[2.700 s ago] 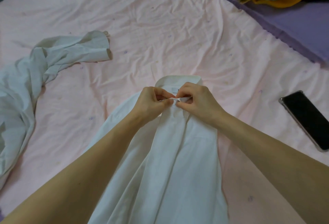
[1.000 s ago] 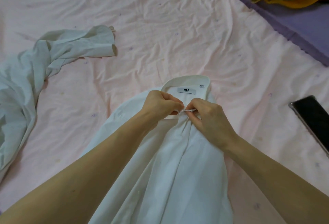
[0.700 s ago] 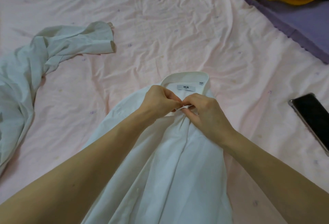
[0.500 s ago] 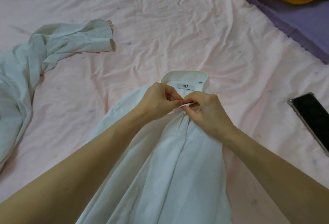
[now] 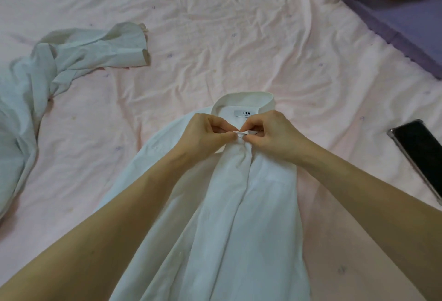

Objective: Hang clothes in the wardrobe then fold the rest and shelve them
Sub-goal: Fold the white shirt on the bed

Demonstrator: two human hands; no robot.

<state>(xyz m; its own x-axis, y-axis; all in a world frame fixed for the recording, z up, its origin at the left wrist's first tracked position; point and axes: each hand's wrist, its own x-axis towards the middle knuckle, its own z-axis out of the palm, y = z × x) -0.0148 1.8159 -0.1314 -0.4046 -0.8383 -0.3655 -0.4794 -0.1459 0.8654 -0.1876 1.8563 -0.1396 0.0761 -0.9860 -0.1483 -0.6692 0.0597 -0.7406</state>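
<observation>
White dress shirt (image 5: pixel 241 217) lies front-up on pink bed sheet (image 5: pixel 215 37). Left hand (image 5: pixel 205 135) and right hand (image 5: pixel 275 135) both pinch the collar ends just below the neck label (image 5: pixel 243 113), probably fastening the top button. Advice: keep placket edges aligned, hold cloth taut.

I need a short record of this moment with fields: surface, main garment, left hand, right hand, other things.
surface: pink bedsheet, wrinkled
main garment: white shirt, lying flat, collar away from the person
left hand: pinches the shirt's collar front
right hand: pinches the same spot, facing the left
other things: pale crumpled garment at left; black phone at right, on the sheet
</observation>
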